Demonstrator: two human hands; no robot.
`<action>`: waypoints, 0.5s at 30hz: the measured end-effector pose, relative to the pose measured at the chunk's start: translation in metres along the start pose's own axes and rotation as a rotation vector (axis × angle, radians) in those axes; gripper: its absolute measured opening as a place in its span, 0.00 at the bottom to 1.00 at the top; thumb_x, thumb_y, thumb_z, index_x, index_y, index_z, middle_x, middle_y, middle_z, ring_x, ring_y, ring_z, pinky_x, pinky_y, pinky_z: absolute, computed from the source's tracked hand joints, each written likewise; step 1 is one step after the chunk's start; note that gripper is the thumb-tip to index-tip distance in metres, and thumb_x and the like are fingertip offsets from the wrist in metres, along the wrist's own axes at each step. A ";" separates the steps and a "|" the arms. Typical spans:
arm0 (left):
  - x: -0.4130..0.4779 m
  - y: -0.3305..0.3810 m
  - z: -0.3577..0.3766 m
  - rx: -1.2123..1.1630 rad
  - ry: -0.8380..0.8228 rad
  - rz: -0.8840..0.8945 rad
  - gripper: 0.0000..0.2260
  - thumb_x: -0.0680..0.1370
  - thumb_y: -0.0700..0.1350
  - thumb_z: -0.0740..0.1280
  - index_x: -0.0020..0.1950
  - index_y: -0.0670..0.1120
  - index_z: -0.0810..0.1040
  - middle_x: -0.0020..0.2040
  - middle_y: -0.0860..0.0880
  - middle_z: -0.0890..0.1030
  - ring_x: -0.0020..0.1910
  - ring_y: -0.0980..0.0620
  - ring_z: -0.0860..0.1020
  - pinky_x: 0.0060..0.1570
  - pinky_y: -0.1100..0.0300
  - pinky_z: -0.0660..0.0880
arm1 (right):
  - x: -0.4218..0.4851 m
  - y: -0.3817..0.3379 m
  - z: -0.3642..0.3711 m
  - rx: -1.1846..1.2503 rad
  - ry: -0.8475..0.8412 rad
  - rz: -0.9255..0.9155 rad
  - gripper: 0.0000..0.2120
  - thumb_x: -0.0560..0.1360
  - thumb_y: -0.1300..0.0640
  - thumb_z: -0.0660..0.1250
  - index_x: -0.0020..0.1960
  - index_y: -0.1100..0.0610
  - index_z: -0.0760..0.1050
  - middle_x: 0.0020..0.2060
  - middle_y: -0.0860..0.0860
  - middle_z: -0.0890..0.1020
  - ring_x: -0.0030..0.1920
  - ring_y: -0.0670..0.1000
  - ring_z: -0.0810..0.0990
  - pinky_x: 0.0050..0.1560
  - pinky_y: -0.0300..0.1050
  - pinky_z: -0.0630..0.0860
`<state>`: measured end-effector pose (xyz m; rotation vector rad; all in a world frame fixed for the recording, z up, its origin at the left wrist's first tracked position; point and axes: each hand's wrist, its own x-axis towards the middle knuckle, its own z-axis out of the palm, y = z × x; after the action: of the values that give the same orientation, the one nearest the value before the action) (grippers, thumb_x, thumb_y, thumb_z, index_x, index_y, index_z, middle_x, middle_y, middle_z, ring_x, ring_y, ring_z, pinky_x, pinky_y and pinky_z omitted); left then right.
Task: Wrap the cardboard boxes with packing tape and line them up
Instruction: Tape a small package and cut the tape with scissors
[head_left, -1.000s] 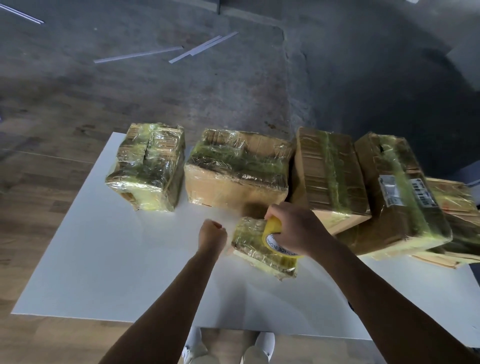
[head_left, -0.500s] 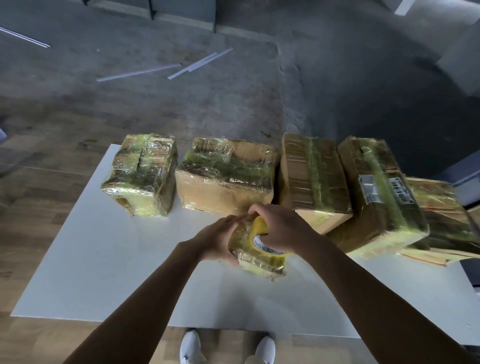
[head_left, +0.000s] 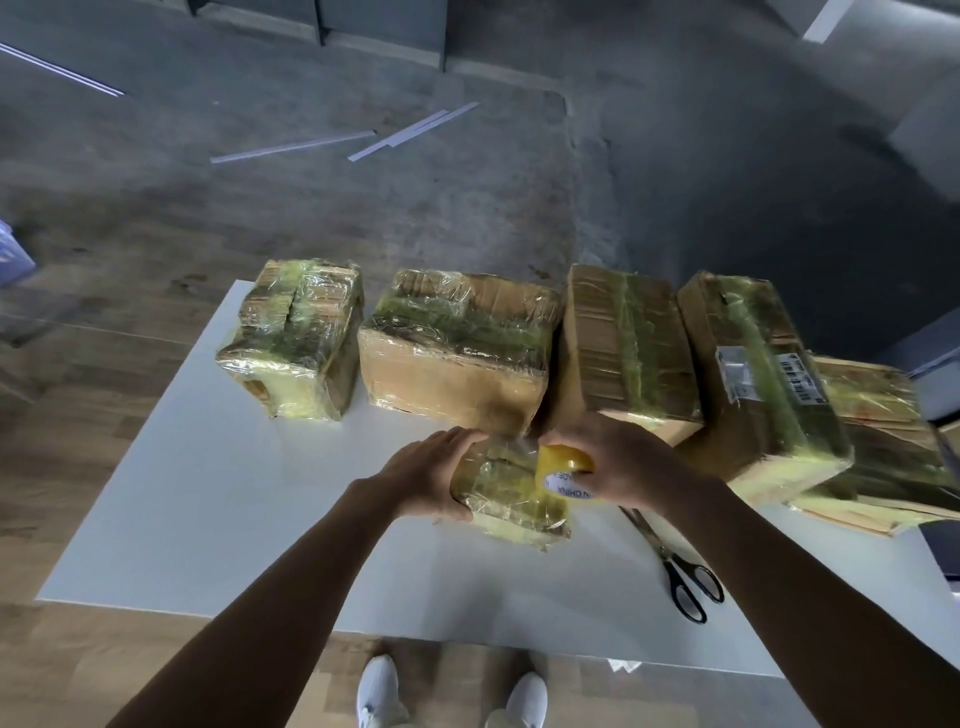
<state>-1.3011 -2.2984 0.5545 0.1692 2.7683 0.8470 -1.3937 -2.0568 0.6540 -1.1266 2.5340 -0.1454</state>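
— What is laid on the tabletop (head_left: 208, 493)?
— Wrapped boxes (head_left: 457, 353), lined across mid-frame. At centre, a small box (head_left: 511, 499) is gripped by the left hand (head_left: 431, 478); the tape roll (head_left: 563, 465) is clutched by the fingers (head_left: 576, 434) of the right hand (head_left: 623, 460).

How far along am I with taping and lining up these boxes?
Done: taped boxes stand in a row at the far edge of the table. In hand: left hand holds the small box, right hand holds the tape roll against it. Left: cut the tape, add it to the row.
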 end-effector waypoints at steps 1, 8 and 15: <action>-0.001 0.000 0.000 0.023 -0.005 0.001 0.45 0.63 0.55 0.77 0.74 0.54 0.57 0.67 0.53 0.69 0.63 0.52 0.69 0.55 0.59 0.68 | -0.001 -0.001 0.000 -0.009 -0.006 0.007 0.26 0.72 0.54 0.70 0.67 0.39 0.69 0.59 0.48 0.74 0.55 0.52 0.76 0.46 0.42 0.69; 0.008 0.016 -0.008 0.252 -0.084 0.030 0.49 0.63 0.51 0.79 0.75 0.56 0.52 0.63 0.50 0.68 0.58 0.50 0.70 0.48 0.59 0.68 | 0.007 -0.006 0.004 0.085 0.019 0.019 0.25 0.72 0.57 0.68 0.66 0.42 0.69 0.59 0.48 0.73 0.57 0.50 0.73 0.50 0.44 0.72; 0.010 0.016 -0.005 0.288 -0.089 0.021 0.45 0.63 0.53 0.77 0.74 0.55 0.57 0.63 0.51 0.68 0.57 0.51 0.68 0.43 0.61 0.66 | -0.009 0.004 0.017 0.290 0.184 0.041 0.30 0.69 0.61 0.71 0.66 0.39 0.67 0.57 0.43 0.72 0.54 0.49 0.75 0.47 0.40 0.69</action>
<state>-1.3117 -2.2864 0.5658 0.2795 2.7940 0.4295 -1.3847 -2.0466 0.6397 -0.9856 2.5825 -0.6104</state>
